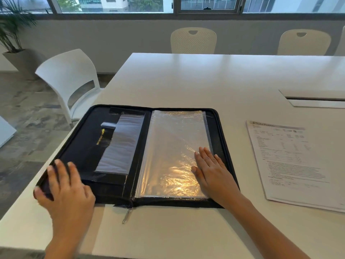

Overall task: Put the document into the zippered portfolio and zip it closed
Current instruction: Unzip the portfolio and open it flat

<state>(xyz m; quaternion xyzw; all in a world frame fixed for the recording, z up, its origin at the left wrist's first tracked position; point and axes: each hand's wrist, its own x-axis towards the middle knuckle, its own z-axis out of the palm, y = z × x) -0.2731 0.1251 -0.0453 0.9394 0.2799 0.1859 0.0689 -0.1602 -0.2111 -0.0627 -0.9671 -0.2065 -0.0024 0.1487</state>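
A black zippered portfolio point(87, 144) lies spread open on the white table point(205, 79). Its left half has a black pocket with gold lettering and a clear sleeve. Its right half holds shiny clear plastic sleeves point(173, 146). The zipper pull point(127, 214) hangs out at the near edge by the spine. My left hand point(63, 187) rests on the near left corner of the portfolio, fingers curled over its edge. My right hand point(211, 169) lies flat, fingers together, on the plastic sleeves. The printed document point(291, 161) lies on the table to the right, apart from the portfolio.
A white chair point(71, 81) stands at the table's left side, and two cream chairs point(193, 41) stand behind it. A cable hatch point(315, 99) is set in the tabletop at the far right. A potted plant point(13, 34) stands at the left by the window.
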